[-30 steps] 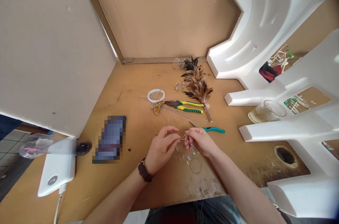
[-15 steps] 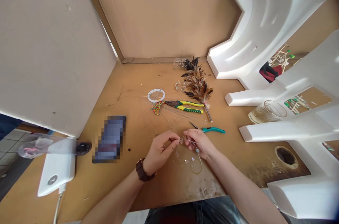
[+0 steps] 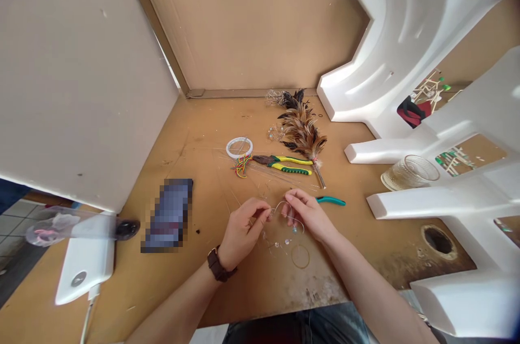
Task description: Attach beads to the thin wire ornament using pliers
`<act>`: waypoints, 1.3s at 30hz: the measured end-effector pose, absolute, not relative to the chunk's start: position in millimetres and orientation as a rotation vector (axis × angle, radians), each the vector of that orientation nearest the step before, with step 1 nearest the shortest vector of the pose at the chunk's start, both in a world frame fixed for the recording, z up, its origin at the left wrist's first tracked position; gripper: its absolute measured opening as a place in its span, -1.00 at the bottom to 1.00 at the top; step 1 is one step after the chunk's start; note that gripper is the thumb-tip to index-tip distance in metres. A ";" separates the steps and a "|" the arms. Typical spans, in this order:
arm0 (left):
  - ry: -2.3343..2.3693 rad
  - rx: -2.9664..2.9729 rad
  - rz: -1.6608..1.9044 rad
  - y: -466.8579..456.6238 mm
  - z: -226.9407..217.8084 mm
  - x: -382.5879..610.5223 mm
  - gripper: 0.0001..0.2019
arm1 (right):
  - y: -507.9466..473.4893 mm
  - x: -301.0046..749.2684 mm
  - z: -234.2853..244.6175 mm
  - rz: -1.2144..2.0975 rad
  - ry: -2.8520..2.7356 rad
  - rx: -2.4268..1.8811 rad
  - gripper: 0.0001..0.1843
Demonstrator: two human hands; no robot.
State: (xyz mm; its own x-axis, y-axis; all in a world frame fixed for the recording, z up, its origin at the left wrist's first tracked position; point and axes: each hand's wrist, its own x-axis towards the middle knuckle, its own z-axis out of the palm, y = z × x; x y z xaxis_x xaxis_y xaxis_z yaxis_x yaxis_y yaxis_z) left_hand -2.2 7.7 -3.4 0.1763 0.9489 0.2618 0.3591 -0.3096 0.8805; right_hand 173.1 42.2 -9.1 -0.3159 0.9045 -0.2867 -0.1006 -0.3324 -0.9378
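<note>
My left hand (image 3: 242,230), with a brown watch at the wrist, pinches one end of a thin curved wire (image 3: 280,206) over the brown tabletop. The other end is pinched by my right hand (image 3: 305,214). Small clear and blue beads (image 3: 289,235) hang from the wire between and just below the two hands. A thin gold ring (image 3: 300,256) lies flat on the table under my right wrist. Teal-handled pliers (image 3: 330,201) lie just beyond my right hand.
Farther back lie yellow-green pliers (image 3: 288,164), a coil of white wire (image 3: 239,147), coloured threads (image 3: 242,166) and a bunch of brown feathers (image 3: 301,128). A phone (image 3: 169,215) lies at left, a glass (image 3: 410,171) at right among white foam blocks (image 3: 406,24). Cardboard walls surround the table.
Both hands stayed pinched on the wire and shifted slightly; the wire now arcs upward between them, and the beads have dropped lower toward the table.
</note>
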 end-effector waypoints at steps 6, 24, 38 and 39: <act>1.376 1.795 1.142 10.2 -7.8 -4.7 -0.90 | 39.2 179.1 -5.5 1.378 -1.566 -1.143 -0.83; 1.409 1.845 0.799 13.0 -6.0 -7.3 -0.85 | 33.9 174.1 -17.0 0.746 -2.238 -1.335 -0.90; 1.461 1.964 0.511 18.5 -8.6 -10.9 -0.86 | 64.7 181.3 3.9 0.295 -2.553 -1.325 -0.75; 1.460 1.967 0.501 18.1 -9.3 -10.7 -0.86 | 69.9 177.5 6.5 0.191 -2.693 -1.308 -0.75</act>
State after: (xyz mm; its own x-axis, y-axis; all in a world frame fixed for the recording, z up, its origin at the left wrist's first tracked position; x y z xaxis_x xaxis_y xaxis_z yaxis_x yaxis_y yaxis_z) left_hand -10.7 18.1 -9.3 0.3137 0.9473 -0.0652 0.7077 -0.1875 0.6812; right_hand 177.5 69.9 6.5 -0.6118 0.7878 0.0711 0.7699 0.6137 -0.1752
